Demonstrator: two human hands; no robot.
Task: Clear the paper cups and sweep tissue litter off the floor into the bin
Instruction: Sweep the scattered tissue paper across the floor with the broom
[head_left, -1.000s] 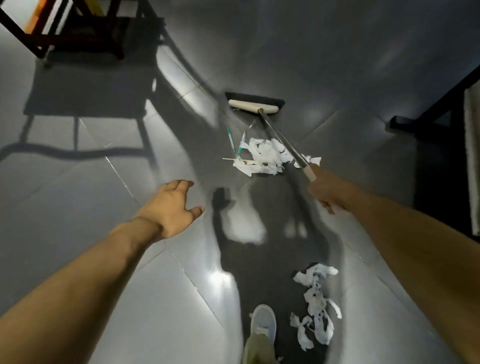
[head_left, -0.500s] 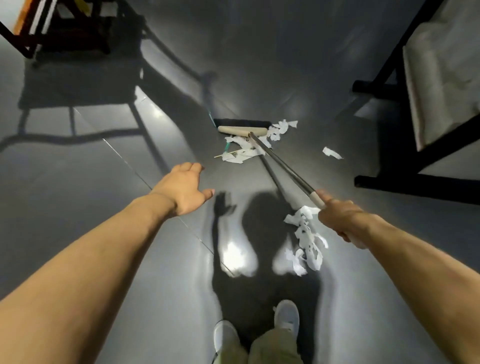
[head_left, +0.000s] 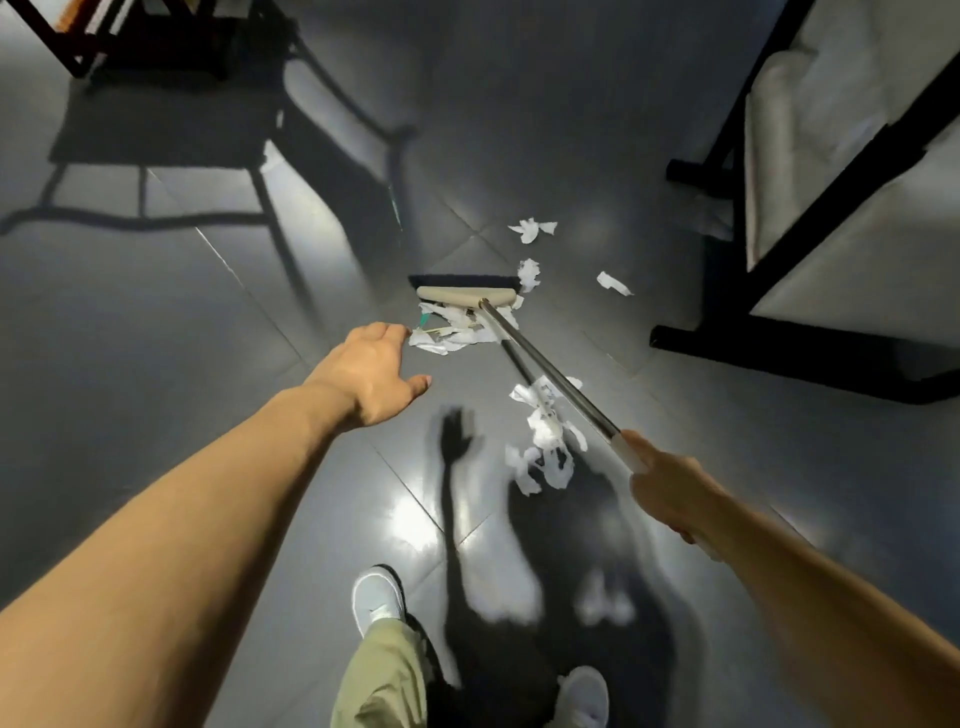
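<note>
White torn tissue scraps (head_left: 452, 332) sit bunched against the near side of the beige broom head (head_left: 466, 294), a second shredded clump (head_left: 545, 441) lies nearer under the steel handle (head_left: 550, 376), 3 strays (head_left: 613, 283) lie far right. Right hand (head_left: 670, 491) clamps its fingers round the handle's pale grip; left hand (head_left: 371, 374) hangs free, fingers loosely apart, holding nothing. Best play: short low strokes, gather strays first, merge both piles; no bin in view

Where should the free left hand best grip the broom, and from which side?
Grip the bare metal shaft just ahead of the right hand, coming from its left: the left hand hovers open there, and the slanted shaft is raised and bare.
</note>
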